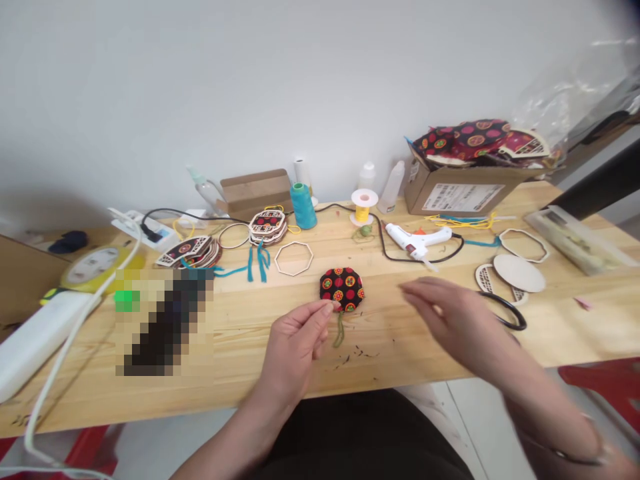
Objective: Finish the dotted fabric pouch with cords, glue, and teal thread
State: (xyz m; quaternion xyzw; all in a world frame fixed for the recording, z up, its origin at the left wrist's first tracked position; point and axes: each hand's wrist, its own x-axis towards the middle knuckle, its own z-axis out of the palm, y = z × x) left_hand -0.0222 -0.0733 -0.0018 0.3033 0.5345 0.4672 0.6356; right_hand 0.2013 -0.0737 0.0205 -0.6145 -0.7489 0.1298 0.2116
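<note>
My left hand (303, 333) is closed in a pinch on the lower left edge of a small fabric-covered octagonal piece (343, 287), black with red and yellow flower prints. From its lower edge hangs a loop of olive-green cord (339, 331). My right hand (445, 317) is apart from it, over the table to the right, a little blurred. Its fingers stretch to the left with a gap between thumb and fingers, and I make out nothing held. Beyond this hand a white glue gun (417, 241) lies on the wooden table (240, 333).
Behind stand a teal thread cone (303, 207), a yellow spool (363, 208) and a cardboard box (450, 190) of patterned fabric. Stacked ornaments (267, 227) and an octagonal wooden ring (294, 259) lie left of centre. A white disc (519, 273) and black ring (505, 312) lie right.
</note>
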